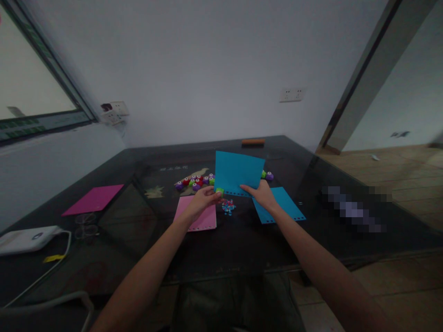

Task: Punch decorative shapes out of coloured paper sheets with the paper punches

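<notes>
left hand: my left hand is pinching a little green punch onto the bottom left corner of the blue sheet, fingers closed round it
right hand: my right hand grips the same sheet's bottom edge near the middle, holding it up off the worktop
sheet in hand: a row of holes already runs along most of the bottom edge, so I'd say this one is nearly finished, the punch sits at the last corner
done pile: pink sheet under my left wrist and another blue sheet under my right both show a punched edge, look done to me
scraps: small heap of confetti bits lying between those two sheets
still to go: magenta sheet far off to the left, can't see any holes on it
spare punches: cluster of red, purple and green ones behind the blue sheet, just sitting there
</notes>
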### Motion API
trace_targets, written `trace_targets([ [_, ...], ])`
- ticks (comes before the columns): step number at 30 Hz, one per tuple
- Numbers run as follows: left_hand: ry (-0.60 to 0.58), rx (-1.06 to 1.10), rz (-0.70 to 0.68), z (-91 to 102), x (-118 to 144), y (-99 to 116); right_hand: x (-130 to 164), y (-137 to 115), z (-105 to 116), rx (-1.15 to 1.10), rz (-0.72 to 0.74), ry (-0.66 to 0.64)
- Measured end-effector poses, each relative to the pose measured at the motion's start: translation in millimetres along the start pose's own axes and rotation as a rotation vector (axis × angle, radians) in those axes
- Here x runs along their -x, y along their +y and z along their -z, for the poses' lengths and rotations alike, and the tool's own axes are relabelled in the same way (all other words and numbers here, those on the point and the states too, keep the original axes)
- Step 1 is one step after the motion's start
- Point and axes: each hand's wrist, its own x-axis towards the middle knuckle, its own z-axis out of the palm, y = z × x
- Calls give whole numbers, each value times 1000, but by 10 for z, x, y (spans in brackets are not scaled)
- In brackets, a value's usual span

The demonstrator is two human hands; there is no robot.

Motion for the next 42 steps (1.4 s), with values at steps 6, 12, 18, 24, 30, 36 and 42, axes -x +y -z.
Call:
trace_targets([
  [6,18,-73,-47,-3,-2,0,-3,10,7,-13,6,-22],
  [12,24,-80,-38,5,-9,-6,-2,27,2,-37,1,-17],
  [18,38,-63,-32,1,-9,-1,1,16,11,-31,10,-21],
  [24,45,-57,-24,4,-14,-3,6,10,12,-26,3,-13],
  [30,33,-50,-33,14,-28,-26,5,9,11,-12,20,-12],
  [36,25,-57,-39,18,-15,-17,2,13,5,7,19,-1],
  [42,22,-40,-31,11,-19,-8,10,-8,9,26,47,-11],
])
